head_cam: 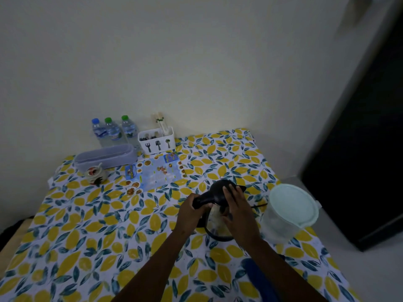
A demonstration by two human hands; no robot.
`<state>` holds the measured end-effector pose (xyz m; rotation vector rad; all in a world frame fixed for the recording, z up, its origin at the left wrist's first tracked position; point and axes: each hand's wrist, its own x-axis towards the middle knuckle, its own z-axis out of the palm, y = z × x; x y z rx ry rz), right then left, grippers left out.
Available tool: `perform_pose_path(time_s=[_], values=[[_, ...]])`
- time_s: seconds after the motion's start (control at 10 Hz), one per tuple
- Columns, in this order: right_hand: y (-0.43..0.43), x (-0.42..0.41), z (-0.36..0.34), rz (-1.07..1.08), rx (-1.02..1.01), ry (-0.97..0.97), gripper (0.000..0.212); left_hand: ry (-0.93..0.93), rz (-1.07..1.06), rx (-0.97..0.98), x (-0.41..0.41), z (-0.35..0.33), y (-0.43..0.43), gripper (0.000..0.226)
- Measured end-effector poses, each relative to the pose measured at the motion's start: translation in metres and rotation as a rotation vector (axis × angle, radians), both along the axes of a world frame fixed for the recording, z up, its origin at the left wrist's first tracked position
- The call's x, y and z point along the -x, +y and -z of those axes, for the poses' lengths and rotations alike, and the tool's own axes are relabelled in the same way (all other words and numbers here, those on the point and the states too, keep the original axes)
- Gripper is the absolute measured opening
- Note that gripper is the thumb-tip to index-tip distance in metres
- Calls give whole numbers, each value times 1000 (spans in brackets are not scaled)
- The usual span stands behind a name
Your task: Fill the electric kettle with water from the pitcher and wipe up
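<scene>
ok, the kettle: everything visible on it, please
The black-lidded electric kettle with a clear body stands upright on the lemon-print tablecloth, left of the pale lidded plastic pitcher. Lid looks down. The left hand grips its black handle; the right hand rests on the lid and body. A dark cord runs off to the right.

— What does the tablecloth (91,225) look like?
— Printed cloth, matt, slightly rumpled at the far edge.

— And the kettle (220,214)?
— Black lid and handle, plastic by the look, with a dull sheen; the body is see-through and glossy.

— The pitcher (285,216)?
— Frosted translucent plastic under a smooth, pale mint lid.

— Anything else?
— Three clear, shiny plastic bottles (113,131), a white smooth plastic cutlery holder (158,141), a translucent lilac plastic box (105,156), a glossy printed leaflet (154,173), and a small glazed pot (96,174), ceramic by its shine.
</scene>
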<state>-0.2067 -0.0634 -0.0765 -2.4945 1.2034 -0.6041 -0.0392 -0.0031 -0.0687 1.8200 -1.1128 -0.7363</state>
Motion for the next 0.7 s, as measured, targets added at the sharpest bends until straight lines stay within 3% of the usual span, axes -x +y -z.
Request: perform_pose_path(time_s=[0.3,0.5,0.7], values=[[0,-3,5,3,29,-51,102,-128,53,-14,-6,9,-3,54],[-1,-4,6,21,75,-19,99,-219,107,-34,-10,8,8,36],[-9,-15,-12,-18,199,14,68,-461,103,17,-41,-16,28,54]])
